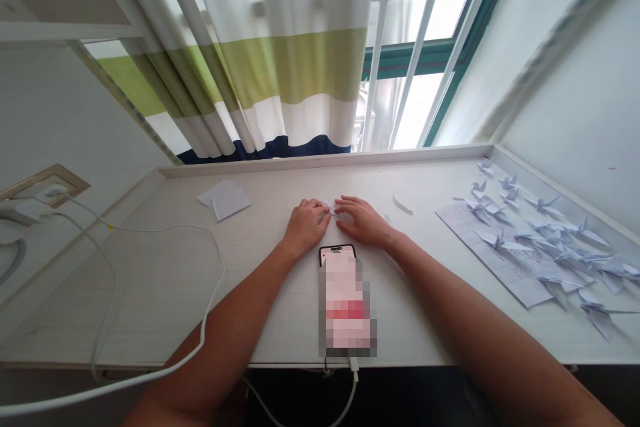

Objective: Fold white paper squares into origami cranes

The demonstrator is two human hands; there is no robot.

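Closest to my camera are my two bare forearms, the left (pixel 227 340) and the right (pixel 480 340), reaching out over the front edge of the surface (pixel 125 294). A white cable (pixel 165 364) runs across in front of the left one. Between them lies a phone (pixel 345 300), its screen pixelated, with a charging lead (pixel 354 384) dropping off the edge from its bottom end.

Just beyond the phone, my left hand (pixel 305 227) and right hand (pixel 363 220) nearly meet, neither clenched. The left fingers (pixel 317 207) curl in, and the right ones (pixel 347 204) lie flatter. A small folded paper (pixel 327 207) sits between the fingertips, mostly hidden, and I cannot tell whether either hand is actually gripping it.

To the left, a few loose paper squares (pixel 225 200) lie on the surface. To the right are a curved paper scrap (pixel 403 204) and a printed sheet (pixel 480 247), with many paper cranes (pixel 545 234) on and around it. Past the back edge, a striped curtain (pixel 280 74) hangs at a window (pixel 415 107).
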